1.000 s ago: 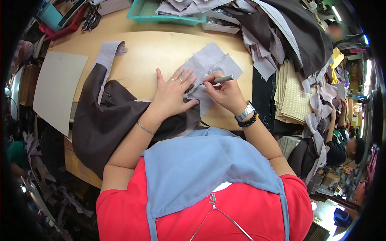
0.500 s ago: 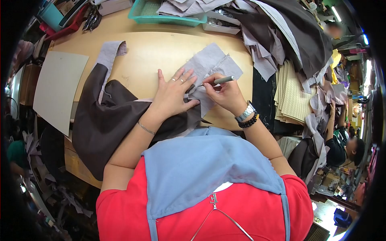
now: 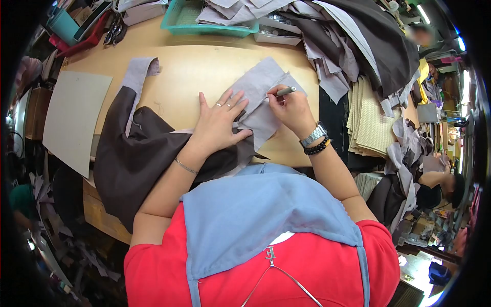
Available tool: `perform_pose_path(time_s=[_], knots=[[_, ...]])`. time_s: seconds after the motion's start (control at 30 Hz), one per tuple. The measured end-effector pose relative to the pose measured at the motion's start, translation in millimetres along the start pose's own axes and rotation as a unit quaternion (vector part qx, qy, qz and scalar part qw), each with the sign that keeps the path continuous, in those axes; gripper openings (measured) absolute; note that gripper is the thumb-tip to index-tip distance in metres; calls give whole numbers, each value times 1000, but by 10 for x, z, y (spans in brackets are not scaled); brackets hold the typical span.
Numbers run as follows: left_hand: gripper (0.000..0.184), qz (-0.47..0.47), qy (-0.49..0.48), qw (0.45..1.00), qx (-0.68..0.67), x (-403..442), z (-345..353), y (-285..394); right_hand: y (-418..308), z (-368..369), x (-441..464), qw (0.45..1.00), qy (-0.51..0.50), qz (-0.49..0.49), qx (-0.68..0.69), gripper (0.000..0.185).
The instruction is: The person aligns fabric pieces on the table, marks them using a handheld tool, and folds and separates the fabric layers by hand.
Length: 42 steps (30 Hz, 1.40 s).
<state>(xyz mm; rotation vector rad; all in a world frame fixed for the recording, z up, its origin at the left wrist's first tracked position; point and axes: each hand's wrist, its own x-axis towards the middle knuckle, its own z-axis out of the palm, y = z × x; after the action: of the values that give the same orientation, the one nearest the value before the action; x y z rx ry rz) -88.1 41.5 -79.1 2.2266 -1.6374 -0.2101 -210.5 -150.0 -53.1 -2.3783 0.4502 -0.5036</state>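
My left hand [image 3: 220, 120] lies flat with spread fingers on the fabric, pressing it against the wooden table. Under its fingertips and to their right are light grey-lilac fabric pieces [image 3: 262, 77]. My right hand [image 3: 292, 111] is closed around a grey pen [image 3: 286, 91], its tip side turned down toward the fabric and hidden by the fingers. Dark brown fabric [image 3: 128, 158] with a light strip [image 3: 138, 69] spreads from beneath my left forearm to the left and hangs over the table's front edge.
A teal plastic basket [image 3: 209, 29] and a white box [image 3: 276, 37] stand at the back. Brown and grey fabric is heaped at the back right, above woven cream sheets [image 3: 369, 120]. A pale board [image 3: 76, 120] lies at left. Another person [image 3: 440, 189] sits far right.
My right hand has moved a little up and to the right across the light fabric with the pen. My left hand stays in place.
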Motion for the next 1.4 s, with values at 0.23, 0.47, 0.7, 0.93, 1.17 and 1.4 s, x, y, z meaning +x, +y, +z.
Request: perform_pose_path(time_s=[0.23,0.47,0.7,0.93,1.17,1.4], knots=[[76,-4,-10,1000,3,-11,-20,19,137,-70,90,999,20,20,-17,11],[76,-2,-5,1000,2,3,-26,18,274,-68,192,998,46,10,33,12],[75,3,-15,1000,-2,4,-45,13,618,-532,276,987,140,78,19,14],[69,38,9,999,12,-21,-29,18,284,-219,105,986,38,45,156,12],[67,44,7,999,19,-9,-42,31,157,-197,154,993,13,36,112,11],[63,43,5,999,12,-12,-28,19,238,-203,134,996,-7,27,90,9]])
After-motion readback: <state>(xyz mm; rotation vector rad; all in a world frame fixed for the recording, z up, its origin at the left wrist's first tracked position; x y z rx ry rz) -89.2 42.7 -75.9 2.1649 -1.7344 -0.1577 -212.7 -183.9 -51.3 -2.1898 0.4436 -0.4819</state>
